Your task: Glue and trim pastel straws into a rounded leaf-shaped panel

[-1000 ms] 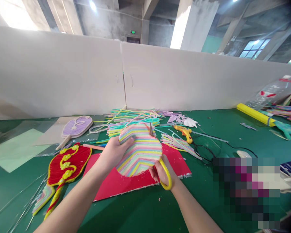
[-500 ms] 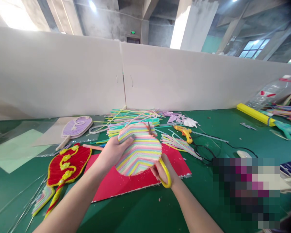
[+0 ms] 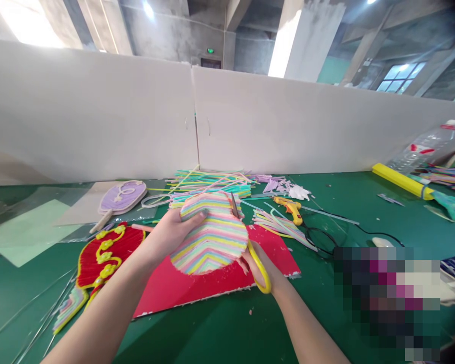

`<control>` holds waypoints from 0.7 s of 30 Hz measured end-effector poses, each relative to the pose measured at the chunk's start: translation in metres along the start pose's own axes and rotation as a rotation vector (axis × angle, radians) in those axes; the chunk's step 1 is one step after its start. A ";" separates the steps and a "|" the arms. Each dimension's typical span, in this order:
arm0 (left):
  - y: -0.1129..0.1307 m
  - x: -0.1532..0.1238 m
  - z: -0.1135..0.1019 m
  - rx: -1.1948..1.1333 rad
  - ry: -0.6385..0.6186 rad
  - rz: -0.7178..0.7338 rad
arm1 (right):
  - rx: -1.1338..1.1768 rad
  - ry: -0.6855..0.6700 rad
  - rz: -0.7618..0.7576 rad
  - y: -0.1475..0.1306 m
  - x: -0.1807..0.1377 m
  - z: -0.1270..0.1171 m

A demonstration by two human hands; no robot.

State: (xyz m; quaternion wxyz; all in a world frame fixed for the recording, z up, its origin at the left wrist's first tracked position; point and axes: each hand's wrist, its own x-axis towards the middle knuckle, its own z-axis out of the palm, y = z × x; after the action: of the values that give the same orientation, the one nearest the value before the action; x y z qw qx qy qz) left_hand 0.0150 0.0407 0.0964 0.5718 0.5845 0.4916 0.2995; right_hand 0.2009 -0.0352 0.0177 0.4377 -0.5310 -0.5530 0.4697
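My left hand (image 3: 180, 227) grips a round panel (image 3: 212, 245) of striped pastel pipe cleaners by its left side, thumb on top. Yellow-handled scissors (image 3: 261, 268) are in my right hand (image 3: 256, 263), partly behind the panel's right edge. A dark blade (image 3: 234, 205) shows at the panel's upper right rim. Below both hands lies a red board (image 3: 185, 293) with a ragged pale edge. Left of it rests a red fan (image 3: 132, 245) with yellow flowers, partly hidden by my left forearm.
Behind the panel are loose pastel pipe cleaners (image 3: 212, 179). A yellow glue gun (image 3: 290, 208) with a black cord lies to the right. A purple fan (image 3: 122, 197) sits on the left, near thin wires (image 3: 41, 323). A plastic bottle (image 3: 424, 146) stands by the white partition (image 3: 307, 121).
The striped panel has shifted slightly left and turned a little in my left hand. My left forearm now covers more of the red fan. The scissors stay at the rim.
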 end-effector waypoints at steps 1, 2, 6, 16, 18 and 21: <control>0.000 0.000 0.000 0.010 0.003 0.002 | -0.013 -0.002 0.005 -0.001 0.000 0.000; 0.001 0.000 -0.001 0.017 0.004 0.008 | -0.026 -0.010 0.012 -0.001 0.000 0.000; -0.001 0.000 -0.001 0.016 0.001 0.046 | -0.036 -0.047 0.052 0.002 -0.001 0.001; -0.011 0.007 0.002 0.086 -0.004 0.074 | 0.019 -0.007 0.027 0.008 -0.001 0.005; -0.013 0.008 0.003 0.095 -0.017 0.083 | 0.026 0.007 0.017 0.011 0.000 0.005; -0.016 0.011 0.004 0.109 -0.007 0.087 | 0.031 0.022 0.022 0.015 0.000 0.006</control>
State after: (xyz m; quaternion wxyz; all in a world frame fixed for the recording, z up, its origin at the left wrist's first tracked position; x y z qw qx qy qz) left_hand 0.0186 0.0469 0.0778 0.5274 0.6364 0.4795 0.2948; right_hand 0.1975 -0.0358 0.0015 0.4469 -0.5354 -0.5349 0.4769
